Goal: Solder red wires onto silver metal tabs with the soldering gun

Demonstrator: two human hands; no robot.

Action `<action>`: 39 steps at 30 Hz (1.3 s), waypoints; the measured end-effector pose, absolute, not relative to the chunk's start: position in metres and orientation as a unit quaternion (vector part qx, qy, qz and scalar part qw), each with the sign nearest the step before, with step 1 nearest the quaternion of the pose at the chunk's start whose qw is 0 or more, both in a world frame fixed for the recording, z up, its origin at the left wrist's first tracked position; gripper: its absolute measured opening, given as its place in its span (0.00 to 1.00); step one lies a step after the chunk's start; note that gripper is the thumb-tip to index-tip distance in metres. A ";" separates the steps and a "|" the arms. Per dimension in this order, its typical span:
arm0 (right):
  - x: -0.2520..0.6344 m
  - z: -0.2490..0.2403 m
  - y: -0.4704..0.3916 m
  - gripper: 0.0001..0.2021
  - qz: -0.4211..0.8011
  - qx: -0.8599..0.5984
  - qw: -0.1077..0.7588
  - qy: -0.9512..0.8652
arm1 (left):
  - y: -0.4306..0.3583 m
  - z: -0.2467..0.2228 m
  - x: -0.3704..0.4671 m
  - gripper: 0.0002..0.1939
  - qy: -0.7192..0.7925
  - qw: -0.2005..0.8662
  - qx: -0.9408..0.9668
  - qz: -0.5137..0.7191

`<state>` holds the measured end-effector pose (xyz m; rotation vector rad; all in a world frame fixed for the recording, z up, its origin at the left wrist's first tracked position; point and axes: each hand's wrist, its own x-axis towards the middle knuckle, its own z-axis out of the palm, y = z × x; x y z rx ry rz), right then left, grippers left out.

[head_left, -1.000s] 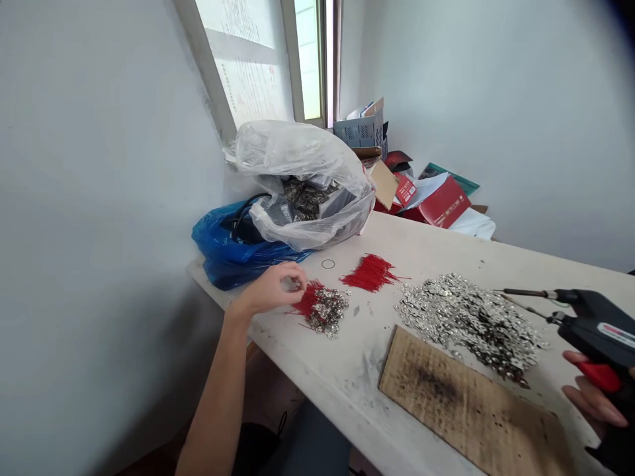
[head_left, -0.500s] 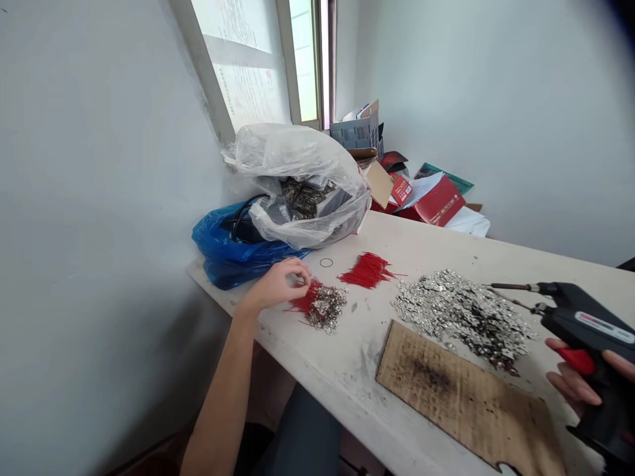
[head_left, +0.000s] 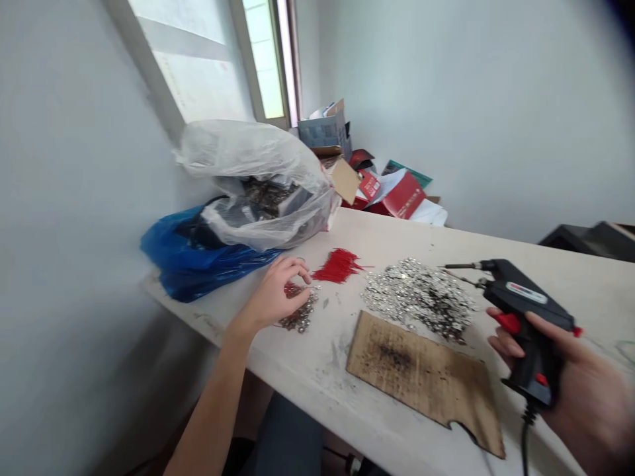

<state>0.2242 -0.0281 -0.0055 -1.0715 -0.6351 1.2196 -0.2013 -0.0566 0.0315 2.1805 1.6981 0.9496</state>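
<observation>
Where our left hand (head_left: 278, 291) reaches: over the small pile of red wires with silver metal ends (head_left: 300, 317); contact unclear.
Left fingers: curled, slight gap to thumb, nothing visible between.
Black soldering gun with red trigger (head_left: 530, 304): clamped in our right hand's (head_left: 585, 390) fingers, tip near the loose silver metal pieces (head_left: 421, 297) on the white counter (head_left: 307, 370).
Handling: we'd best pinch one wire lightly, away from the tip.
</observation>
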 end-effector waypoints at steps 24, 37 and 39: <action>0.251 0.004 -0.013 0.18 0.528 -0.435 0.675 -0.277 | 0.073 0.000 -0.031 0.11 0.463 0.093 0.872 0.129; 0.246 0.006 -0.013 0.19 0.537 -0.441 0.666 -0.270 | 0.068 -0.013 -0.017 0.08 0.494 0.094 0.849 0.160; 0.246 0.006 -0.014 0.18 0.539 -0.443 0.663 -0.270 | 0.068 -0.012 -0.016 0.08 0.499 0.100 0.844 0.166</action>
